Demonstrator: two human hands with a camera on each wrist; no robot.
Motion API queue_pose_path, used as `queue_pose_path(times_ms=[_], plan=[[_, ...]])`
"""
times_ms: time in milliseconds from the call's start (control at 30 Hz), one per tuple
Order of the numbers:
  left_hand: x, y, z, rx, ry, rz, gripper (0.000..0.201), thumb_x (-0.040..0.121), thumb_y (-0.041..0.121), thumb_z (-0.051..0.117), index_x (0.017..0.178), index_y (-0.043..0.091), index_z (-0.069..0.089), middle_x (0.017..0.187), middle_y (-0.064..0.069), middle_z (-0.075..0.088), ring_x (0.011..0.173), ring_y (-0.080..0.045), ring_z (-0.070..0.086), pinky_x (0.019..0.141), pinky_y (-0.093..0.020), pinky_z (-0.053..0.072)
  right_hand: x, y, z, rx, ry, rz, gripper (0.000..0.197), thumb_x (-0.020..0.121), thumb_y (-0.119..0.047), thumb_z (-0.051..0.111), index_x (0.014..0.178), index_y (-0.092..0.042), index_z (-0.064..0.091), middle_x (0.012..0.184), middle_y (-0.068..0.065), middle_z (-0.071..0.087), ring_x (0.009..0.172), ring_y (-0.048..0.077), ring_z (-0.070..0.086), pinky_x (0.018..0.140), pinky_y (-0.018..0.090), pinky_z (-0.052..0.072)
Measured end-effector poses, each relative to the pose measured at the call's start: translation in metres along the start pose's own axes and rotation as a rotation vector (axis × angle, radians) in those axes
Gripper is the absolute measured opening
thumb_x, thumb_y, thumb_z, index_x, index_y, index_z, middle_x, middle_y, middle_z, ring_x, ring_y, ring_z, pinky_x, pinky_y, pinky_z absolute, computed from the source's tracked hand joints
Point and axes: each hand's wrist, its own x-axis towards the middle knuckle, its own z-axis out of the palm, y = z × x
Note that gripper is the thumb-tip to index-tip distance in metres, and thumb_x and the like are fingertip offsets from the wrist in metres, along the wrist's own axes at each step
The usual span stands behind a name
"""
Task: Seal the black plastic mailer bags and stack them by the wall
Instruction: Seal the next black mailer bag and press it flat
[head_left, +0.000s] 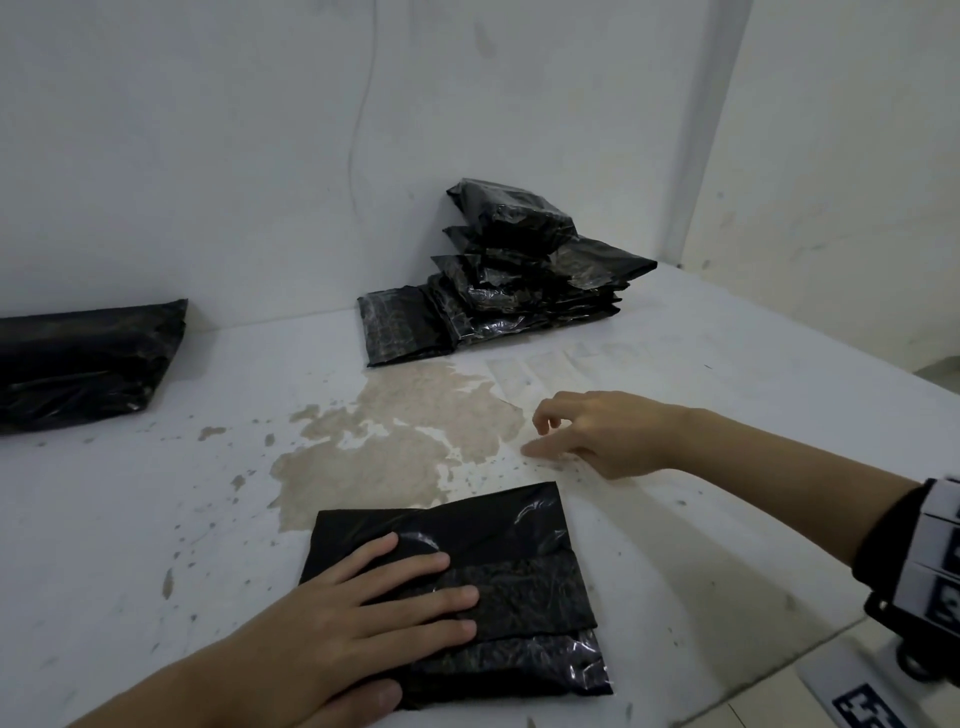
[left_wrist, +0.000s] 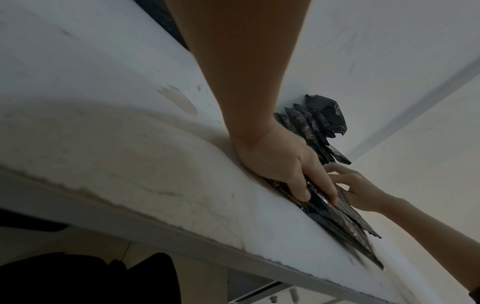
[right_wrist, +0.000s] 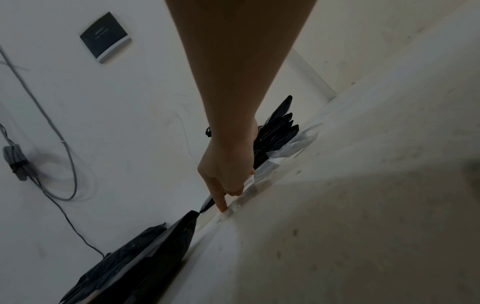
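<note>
My left hand (head_left: 363, 613) pins a black mailer bag (head_left: 498, 587) flat on the white table (head_left: 156, 519) while my right hand (head_left: 597, 431) touches the tabletop beyond it.

The bag lies at the near edge, glossy and wrinkled, its flap folded across the top, my left fingers spread straight over its left half. My right hand holds nothing: forefinger stretched down to a clear peeled strip (right_wrist: 249, 191) on the table, the other fingers loosely curled. The finished pile of mailer bags (head_left: 524, 280) sits well apart, against the wall (head_left: 208, 156); another heap of black bags (head_left: 83, 358) lies at far left. A dark wall panel (right_wrist: 105, 36) carries small writing, too tiny to read.
</note>
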Motion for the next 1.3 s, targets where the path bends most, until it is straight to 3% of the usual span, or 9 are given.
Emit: queue_pose_path(times_ms=[233, 367, 500, 533, 633, 733, 867, 1167, 1300], plan=[[0.0, 0.005, -0.007, -0.116, -0.026, -0.05, 0.047, 0.104, 0.038, 0.022, 0.15, 0.032, 0.024, 0.157, 0.017, 0.021, 0.146, -0.013, 0.017, 0.113, -0.039, 0.014, -0.004, 0.0, -0.006, -0.07, 0.05, -0.008, 0.038, 0.097, -0.01, 0.047, 0.131, -0.024, 0.058, 0.117, 0.003, 0.052, 0.105, 0.019, 0.051, 0.078, 0.035, 0.048], [-0.001, 0.007, -0.008, -0.168, -0.021, -0.067, 0.048, 0.102, 0.035, 0.027, 0.15, 0.031, 0.025, 0.157, 0.017, 0.02, 0.147, -0.013, 0.014, 0.114, -0.04, 0.009, 0.001, -0.001, -0.007, -0.254, 0.172, -0.18, 0.025, 0.071, 0.0, 0.077, 0.09, -0.016, 0.074, 0.083, 0.005, 0.06, 0.069, 0.022, 0.06, 0.047, 0.027, 0.046], [-0.002, 0.008, -0.007, -0.14, -0.006, -0.064, 0.048, 0.103, 0.035, 0.025, 0.15, 0.028, 0.026, 0.157, 0.015, 0.021, 0.147, -0.015, 0.015, 0.113, -0.042, 0.012, 0.005, -0.008, -0.016, -0.311, 0.181, -0.207, 0.014, 0.068, -0.007, 0.077, 0.074, -0.018, 0.072, 0.073, 0.001, 0.057, 0.064, 0.019, 0.057, 0.042, 0.025, 0.044], [-0.002, 0.008, -0.006, -0.144, -0.006, -0.067, 0.048, 0.102, 0.035, 0.025, 0.15, 0.028, 0.026, 0.157, 0.015, 0.021, 0.147, -0.015, 0.015, 0.113, -0.043, 0.012, 0.005, -0.01, -0.016, -0.284, 0.185, -0.194, 0.004, 0.076, -0.014, 0.072, 0.075, -0.018, 0.071, 0.075, 0.0, 0.057, 0.067, 0.02, 0.058, 0.044, 0.026, 0.043], [-0.002, 0.009, -0.006, -0.153, -0.002, -0.07, 0.049, 0.102, 0.035, 0.026, 0.15, 0.029, 0.026, 0.157, 0.015, 0.021, 0.147, -0.015, 0.015, 0.113, -0.043, 0.012, 0.007, -0.019, -0.013, -0.198, 0.044, 0.066, 0.031, 0.096, -0.04, 0.046, 0.092, -0.021, 0.07, 0.091, -0.005, 0.059, 0.084, 0.018, 0.059, 0.058, 0.026, 0.04], [-0.002, 0.009, -0.006, -0.149, 0.006, -0.066, 0.048, 0.102, 0.035, 0.025, 0.15, 0.027, 0.027, 0.157, 0.014, 0.021, 0.147, -0.015, 0.015, 0.114, -0.042, 0.011, 0.011, -0.022, -0.008, 0.08, 0.079, 0.295, 0.026, 0.09, -0.045, 0.057, 0.093, -0.024, 0.073, 0.092, -0.008, 0.065, 0.08, 0.01, 0.055, 0.062, 0.025, 0.041], [-0.001, 0.009, -0.006, -0.154, 0.008, -0.067, 0.049, 0.102, 0.034, 0.026, 0.15, 0.028, 0.027, 0.157, 0.015, 0.021, 0.147, -0.015, 0.015, 0.114, -0.042, 0.01, 0.014, -0.021, -0.002, 0.449, 0.158, 0.48, 0.015, 0.08, -0.03, 0.074, 0.088, -0.018, 0.076, 0.081, -0.002, 0.068, 0.074, 0.009, 0.059, 0.068, 0.029, 0.052], [-0.002, 0.008, -0.005, -0.169, 0.014, -0.076, 0.048, 0.102, 0.035, 0.026, 0.15, 0.028, 0.028, 0.157, 0.014, 0.022, 0.147, -0.015, 0.016, 0.113, -0.043, 0.011, 0.018, -0.022, 0.005, 0.547, 0.283, 0.572, 0.005, 0.078, -0.011, 0.071, 0.082, -0.012, 0.071, 0.073, -0.005, 0.061, 0.072, 0.008, 0.057, 0.07, 0.026, 0.051], [-0.002, 0.008, -0.005, -0.152, 0.017, -0.069, 0.048, 0.102, 0.035, 0.026, 0.15, 0.027, 0.028, 0.157, 0.014, 0.022, 0.147, -0.015, 0.016, 0.113, -0.042, 0.012, 0.013, -0.022, 0.002, 0.376, 0.179, 0.291, 0.014, 0.087, -0.013, 0.065, 0.094, -0.02, 0.075, 0.089, -0.011, 0.048, 0.072, -0.002, 0.044, 0.065, 0.017, 0.036]])
